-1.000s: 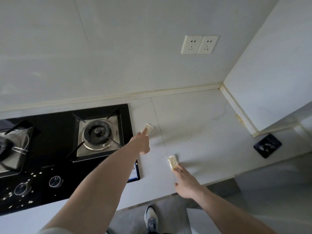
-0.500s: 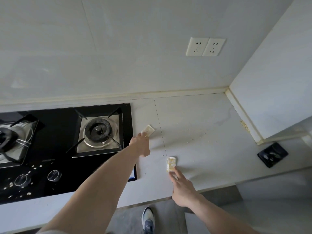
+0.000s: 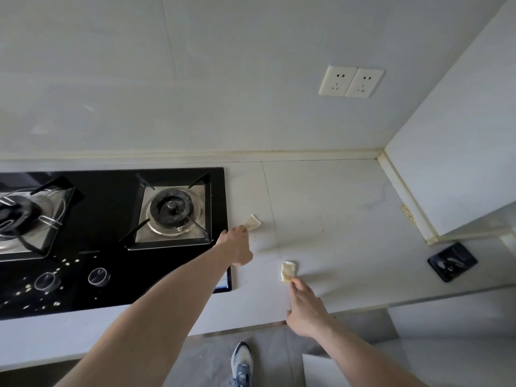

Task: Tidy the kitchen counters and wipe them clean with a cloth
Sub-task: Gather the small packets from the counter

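Counter (image 3: 335, 208) right of hob (image 3: 111, 236): both packets unmoved, left hand (image 3: 237, 247) still pinching one (image 3: 252, 222), right hand's (image 3: 305, 308) straight fingertips touching other (image 3: 287, 271).

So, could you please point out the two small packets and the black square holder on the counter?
Far packet (image 3: 253, 222): head view, its middle.
Near packet (image 3: 288, 271): head view, its middle.
Black square holder (image 3: 451, 261): head view, its centre.

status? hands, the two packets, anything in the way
Left hand pinching packet by hob. Right hand fingertips on second packet, grip unclear. No cloth seen. Counter between them clear.
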Demonstrator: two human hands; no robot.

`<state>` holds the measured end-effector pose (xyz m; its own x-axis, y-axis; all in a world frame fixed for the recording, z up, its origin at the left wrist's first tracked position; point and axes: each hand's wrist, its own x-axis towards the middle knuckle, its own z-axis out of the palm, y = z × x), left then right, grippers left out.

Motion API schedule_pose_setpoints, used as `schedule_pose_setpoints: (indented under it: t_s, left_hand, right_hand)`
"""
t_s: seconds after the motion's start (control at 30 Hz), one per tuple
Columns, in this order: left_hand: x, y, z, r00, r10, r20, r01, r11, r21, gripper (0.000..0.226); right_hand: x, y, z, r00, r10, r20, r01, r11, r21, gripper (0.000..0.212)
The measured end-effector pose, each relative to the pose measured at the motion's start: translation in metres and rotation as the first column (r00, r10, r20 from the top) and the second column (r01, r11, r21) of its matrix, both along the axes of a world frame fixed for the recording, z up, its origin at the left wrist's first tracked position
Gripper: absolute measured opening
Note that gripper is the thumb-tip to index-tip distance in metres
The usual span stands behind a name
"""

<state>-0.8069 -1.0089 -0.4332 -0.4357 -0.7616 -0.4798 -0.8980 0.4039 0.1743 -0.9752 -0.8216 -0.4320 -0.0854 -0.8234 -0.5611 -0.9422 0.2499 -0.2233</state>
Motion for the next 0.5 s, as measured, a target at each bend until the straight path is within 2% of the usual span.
schedule_pose_setpoints:
  t_s: [0.1,0.23,0.4,0.5]
  left_hand:
    - [0.026,0.039,0.019,0.963,0.13,-0.235,-0.11,0.989,0.097,0.072]
    - [0.09,0.112,0.056,0.824,0.309,-0.475,-0.271,0.951,0.148,0.071]
    - [0.205,0.21,0.083,0.759,0.42,-0.497,-0.411,0.902,0.135,0.075]
    - [0.283,0.275,0.087,0.721,0.514,-0.465,-0.527,0.842,0.116,0.077]
  right_hand:
    - [0.009,0.006,0.009,0.999,-0.017,0.041,0.02,0.998,-0.066,0.06]
    - [0.042,0.021,0.026,0.988,-0.001,0.155,0.033,0.979,-0.201,0.063]
    - [0.121,0.043,0.049,0.94,0.035,0.34,0.053,0.968,-0.247,0.062]
    - [0.187,0.062,0.057,0.906,0.117,0.407,-0.023,0.974,-0.227,0.061]
